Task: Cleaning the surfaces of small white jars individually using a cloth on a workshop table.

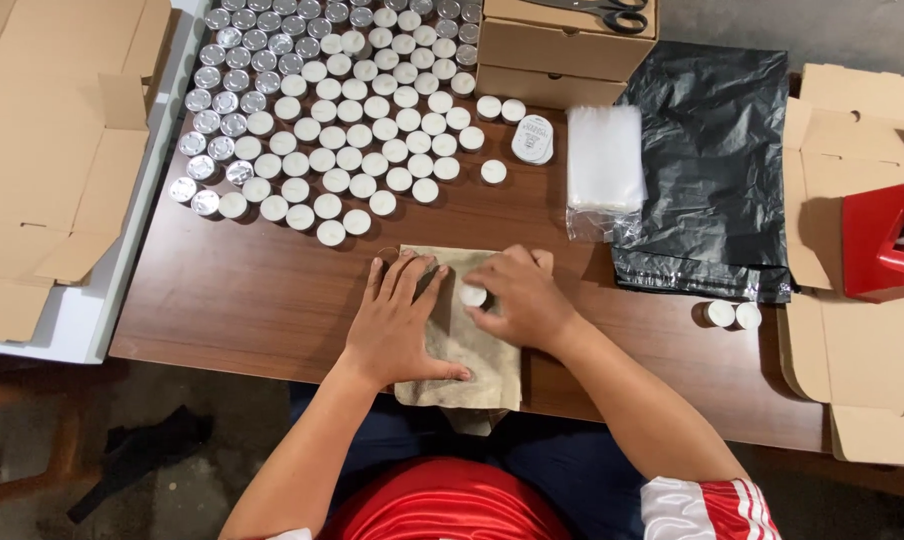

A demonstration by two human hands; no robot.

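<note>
A beige cloth (472, 350) lies flat at the near edge of the brown table (262, 290). My left hand (397, 325) rests palm-down on the cloth's left half, fingers spread. My right hand (517, 300) is on the cloth's right half and pinches a small white tealight candle (472, 296) against it. Just behind the cloth stand several white tealight candles (352, 120) in close rows; those at the far left show silver metal cups (207, 120).
Closed cardboard boxes (562, 45) with scissors (612, 12) on top stand at the back. A stack of clear bags (604, 160), a black plastic bag (712, 160), two loose tealights (732, 314), a red tape dispenser (887, 240) and flat cardboard (52, 150) surround the work spot.
</note>
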